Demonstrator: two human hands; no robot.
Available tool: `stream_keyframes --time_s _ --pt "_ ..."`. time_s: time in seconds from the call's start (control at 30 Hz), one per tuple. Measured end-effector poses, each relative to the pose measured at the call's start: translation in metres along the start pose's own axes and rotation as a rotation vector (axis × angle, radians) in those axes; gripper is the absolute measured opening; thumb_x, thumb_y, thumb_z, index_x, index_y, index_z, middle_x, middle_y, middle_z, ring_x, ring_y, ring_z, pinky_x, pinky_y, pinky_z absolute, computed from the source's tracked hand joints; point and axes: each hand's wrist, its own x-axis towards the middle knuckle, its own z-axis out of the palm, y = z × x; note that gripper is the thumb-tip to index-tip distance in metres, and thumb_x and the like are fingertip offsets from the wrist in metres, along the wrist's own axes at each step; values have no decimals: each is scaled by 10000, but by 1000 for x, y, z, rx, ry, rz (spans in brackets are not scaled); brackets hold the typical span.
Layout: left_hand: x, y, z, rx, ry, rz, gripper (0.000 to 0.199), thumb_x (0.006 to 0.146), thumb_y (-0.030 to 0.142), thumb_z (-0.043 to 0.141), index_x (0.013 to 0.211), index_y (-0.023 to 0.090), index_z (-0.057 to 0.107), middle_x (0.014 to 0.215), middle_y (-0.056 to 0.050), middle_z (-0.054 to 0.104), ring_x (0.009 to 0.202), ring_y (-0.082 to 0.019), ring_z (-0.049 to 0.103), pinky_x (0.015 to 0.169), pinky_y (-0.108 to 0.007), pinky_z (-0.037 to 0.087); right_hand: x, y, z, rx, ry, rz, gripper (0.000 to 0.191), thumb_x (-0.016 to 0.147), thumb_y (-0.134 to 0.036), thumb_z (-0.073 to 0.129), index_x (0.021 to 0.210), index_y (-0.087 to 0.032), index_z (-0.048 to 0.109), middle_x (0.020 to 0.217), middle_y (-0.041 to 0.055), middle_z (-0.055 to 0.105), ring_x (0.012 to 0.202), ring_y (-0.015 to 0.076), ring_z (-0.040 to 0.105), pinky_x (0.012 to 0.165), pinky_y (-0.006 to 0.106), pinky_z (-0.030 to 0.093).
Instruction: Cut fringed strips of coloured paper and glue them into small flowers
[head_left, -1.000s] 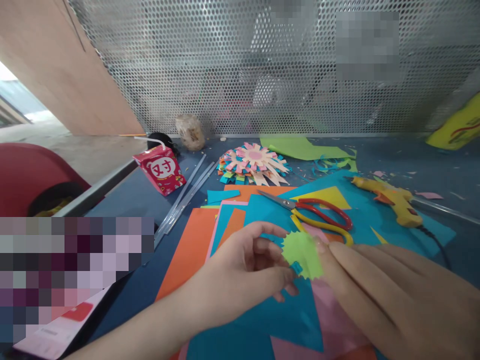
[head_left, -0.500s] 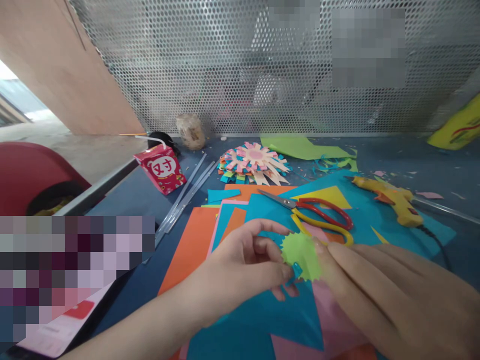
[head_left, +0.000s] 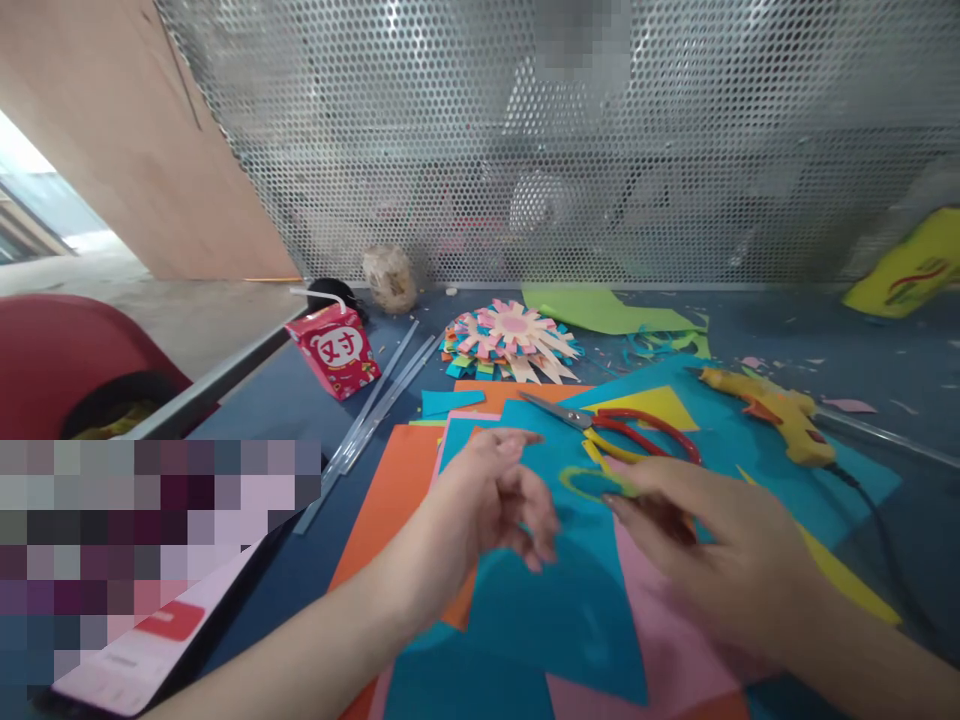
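Note:
My right hand [head_left: 697, 540] pinches the edge of a small piece with a green rim and a blue middle [head_left: 596, 484], blurred by motion, above the stacked papers. To its left, my left hand [head_left: 487, 500] hovers over the blue paper [head_left: 555, 610] with its fingers apart and nothing between them. Red-and-yellow-handled scissors [head_left: 577, 417] lie just beyond both hands on the coloured sheets. Farther back sits a pile of fringed paper flowers [head_left: 514, 338] in pink, blue, orange and cream.
A yellow glue gun [head_left: 784, 412] lies at the right, its cord trailing toward me. Clear glue sticks [head_left: 382, 408], a red drink carton [head_left: 335, 352] with a straw and a phone [head_left: 127, 660] are on the left. Green paper [head_left: 600, 310] lies near the metal mesh [head_left: 450, 130].
My left hand has let go of the green piece and drawn back left. My right hand has turned and now holds the piece alone, tilted nearly flat. The view has shifted slightly.

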Motion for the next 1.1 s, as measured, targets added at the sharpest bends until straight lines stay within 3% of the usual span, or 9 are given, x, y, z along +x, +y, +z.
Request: stream_keyframes --time_s 0.07,0.13,0.23,0.4,0.53,0.7,1.1 --pt "1 -1 -2 178 202 218 254 816 379 512 974 182 482 623 46 496 521 -98 482 505 -228 405 4 -2 2 313 -124 295 272 875 -248 493 610 -219 438 470 -79 427 377 76 412 367 197 319" --pt "1 -2 -4 367 326 416 179 816 288 572 956 191 517 729 33 518 621 -90 496 549 -210 410 6 -4 2 617 -232 521 310 875 -316 494 597 -215 401 454 -90 391 359 64 374 370 187 319" --pt "1 -4 -6 535 315 595 203 836 215 579 1035 210 540 946 -12 603 826 -117 566 635 -215 452 6 -5 4 919 -299 708 330 847 -402 555 622 -210 410 459 -98 416 338 49 357 351 172 293" --pt "1 -10 -8 715 216 800 364 841 130 579 1182 244 523 1036 -4 674 882 -107 614 688 -213 485 4 -5 5 1054 -325 761 316 807 -411 609 638 -200 445 445 -99 402 358 41 334 337 145 249" --pt "0 -12 -9 809 191 828 441 825 95 594 1221 271 511 1110 12 685 917 -100 630 682 -197 490 3 -7 4 1036 -364 781 285 802 -402 606 666 -199 461 442 -97 402 361 41 317 345 148 251" --pt "-1 -15 -10 836 176 824 453 815 102 615 1216 291 521 1011 36 722 929 -119 652 649 -198 495 2 -10 1 980 -380 768 290 782 -382 600 627 -208 427 452 -99 384 354 46 326 345 158 253" --pt "-6 -7 0 682 187 610 152 824 190 643 970 231 629 972 -2 718 904 -140 659 676 -221 494 3 -12 0 891 -373 685 245 782 -336 556 621 -207 424 439 -110 342 342 47 314 341 164 261"
